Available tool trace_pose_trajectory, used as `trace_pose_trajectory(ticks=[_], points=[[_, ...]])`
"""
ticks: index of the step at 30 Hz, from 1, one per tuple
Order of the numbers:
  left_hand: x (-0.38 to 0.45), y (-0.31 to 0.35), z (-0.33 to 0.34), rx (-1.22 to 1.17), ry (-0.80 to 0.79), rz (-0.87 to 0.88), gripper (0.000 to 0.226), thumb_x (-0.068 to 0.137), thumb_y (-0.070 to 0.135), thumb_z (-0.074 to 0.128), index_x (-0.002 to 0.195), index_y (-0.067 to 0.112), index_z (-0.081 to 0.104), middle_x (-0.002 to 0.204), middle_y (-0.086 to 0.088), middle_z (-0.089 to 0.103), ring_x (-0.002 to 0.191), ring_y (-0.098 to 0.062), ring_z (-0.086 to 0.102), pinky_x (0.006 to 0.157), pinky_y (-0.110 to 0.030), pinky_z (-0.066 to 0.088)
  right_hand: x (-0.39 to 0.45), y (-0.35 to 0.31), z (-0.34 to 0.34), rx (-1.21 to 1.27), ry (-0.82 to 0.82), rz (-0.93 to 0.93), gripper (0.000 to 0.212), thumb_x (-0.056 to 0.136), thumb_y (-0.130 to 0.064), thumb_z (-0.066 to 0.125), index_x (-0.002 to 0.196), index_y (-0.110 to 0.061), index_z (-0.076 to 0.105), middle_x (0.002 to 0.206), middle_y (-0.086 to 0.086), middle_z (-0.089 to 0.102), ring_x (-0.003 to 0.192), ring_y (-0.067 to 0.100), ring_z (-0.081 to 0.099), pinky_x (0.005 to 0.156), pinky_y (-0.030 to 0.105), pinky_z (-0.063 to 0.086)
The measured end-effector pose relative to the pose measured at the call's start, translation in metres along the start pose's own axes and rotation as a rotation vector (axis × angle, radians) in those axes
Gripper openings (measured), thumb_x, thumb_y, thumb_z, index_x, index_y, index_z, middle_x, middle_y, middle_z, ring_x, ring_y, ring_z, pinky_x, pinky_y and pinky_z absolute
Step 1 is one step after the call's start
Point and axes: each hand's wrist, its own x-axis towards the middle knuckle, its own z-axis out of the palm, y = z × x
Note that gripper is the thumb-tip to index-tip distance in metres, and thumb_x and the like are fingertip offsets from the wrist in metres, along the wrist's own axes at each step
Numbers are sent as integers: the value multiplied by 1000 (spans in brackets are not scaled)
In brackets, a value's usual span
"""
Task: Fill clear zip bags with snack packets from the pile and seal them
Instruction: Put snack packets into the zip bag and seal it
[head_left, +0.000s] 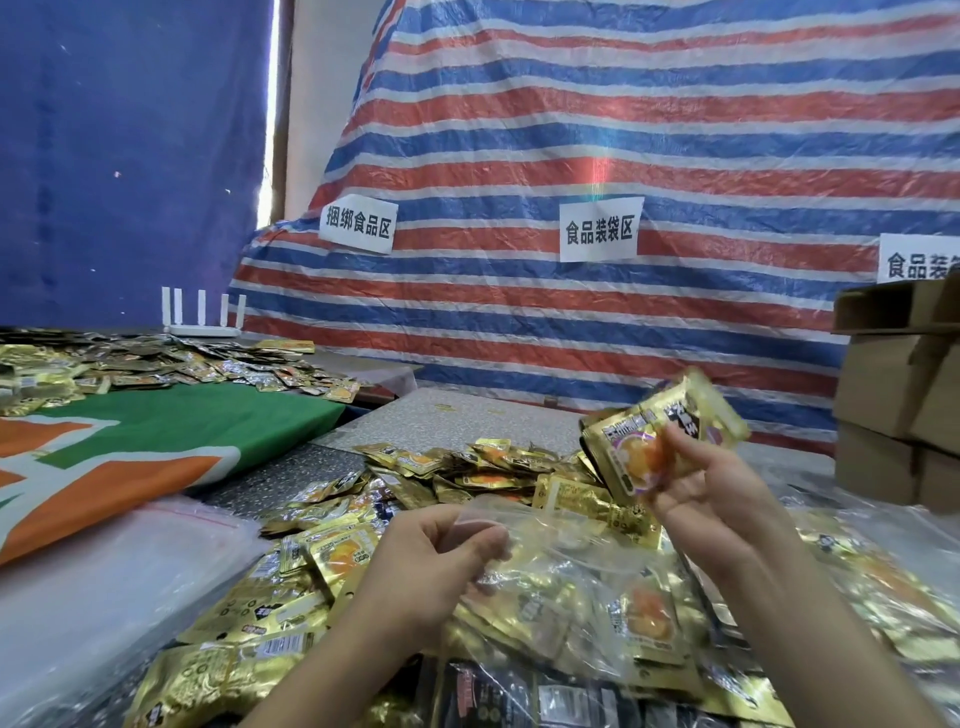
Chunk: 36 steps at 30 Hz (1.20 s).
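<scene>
My left hand (441, 561) pinches the open mouth of a clear zip bag (566, 587), which has some gold packets inside. My right hand (711, 493) holds a small stack of gold snack packets (654, 441) lifted above and to the right of the bag's mouth. A pile of loose gold packets (467, 473) spreads over the table behind and under both hands.
A stack of empty clear zip bags (119, 566) lies at the left. A green and orange cloth (156, 441) covers the left table, with more packets (156, 364) and a white router (202, 317) behind. Cardboard boxes (898, 405) stand at the right. Filled bags (872, 571) lie at the right front.
</scene>
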Motion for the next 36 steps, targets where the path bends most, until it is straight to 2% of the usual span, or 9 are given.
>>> trace_pose_trajectory(ticks=[5, 7, 10, 12, 17, 23, 29, 34, 36], points=[[0, 2, 2, 5, -4, 27, 6, 84, 16, 74, 81, 10, 76, 63, 2, 72, 53, -8, 63, 52, -12, 46, -7, -4, 3, -155, -195, -134, 50, 83, -14, 61, 132, -9, 52, 120, 22, 69, 106, 35, 69, 75, 46, 62], [0, 2, 2, 0, -4, 46, 7, 84, 16, 74, 79, 10, 75, 61, 2, 71, 51, -8, 61, 51, -11, 45, -10, -5, 6, -195, -262, -184, 52, 84, -13, 61, 135, -12, 51, 122, 19, 68, 109, 36, 68, 77, 47, 61], [2, 1, -2, 3, -3, 69, 8, 83, 19, 74, 78, 14, 76, 62, 1, 71, 51, -8, 61, 52, -10, 43, -14, 2, 13, -250, -330, -220, 44, 83, -10, 62, 127, -13, 56, 114, 14, 72, 102, 32, 71, 72, 43, 61], [2, 0, -4, -12, -4, 74, 7, 83, 22, 74, 78, 17, 77, 66, -2, 72, 53, -10, 62, 53, -12, 43, -16, 8, 15, -328, -346, -252, 40, 81, -9, 63, 121, -11, 58, 106, 12, 74, 96, 29, 73, 70, 41, 60], [3, -1, -2, -28, -6, 62, 10, 79, 27, 74, 80, 17, 77, 68, -4, 73, 54, -11, 63, 52, -13, 43, -18, 13, 14, -532, -377, -269, 45, 80, -12, 67, 123, -8, 56, 100, 10, 75, 94, 30, 74, 69, 38, 60], [3, 2, -1, -44, 27, 48, 5, 84, 18, 73, 83, 14, 76, 63, -1, 72, 48, -7, 59, 46, -14, 41, -13, 11, 12, -460, -445, -233, 42, 85, -15, 64, 126, -11, 56, 114, 16, 72, 104, 36, 70, 73, 44, 60], [1, 1, 1, -58, 4, 77, 4, 82, 12, 75, 81, 8, 75, 59, -4, 69, 49, -10, 60, 50, -15, 42, -11, 20, 10, -572, -416, -283, 40, 83, -21, 64, 123, -16, 57, 108, 12, 74, 99, 32, 72, 72, 43, 61], [0, 4, 2, -98, -11, 74, 29, 65, 30, 78, 85, 10, 76, 57, -5, 67, 49, -12, 60, 50, -17, 43, -9, 18, 6, -577, -412, -326, 37, 83, -21, 65, 119, -21, 59, 108, 9, 74, 99, 30, 73, 72, 39, 61], [1, 4, 1, -105, -13, 73, 30, 62, 33, 78, 83, 11, 76, 57, -6, 67, 50, -13, 60, 51, -17, 43, -8, 17, 6, -559, -415, -328, 39, 84, -21, 64, 122, -19, 58, 109, 10, 74, 100, 31, 72, 73, 40, 61]])
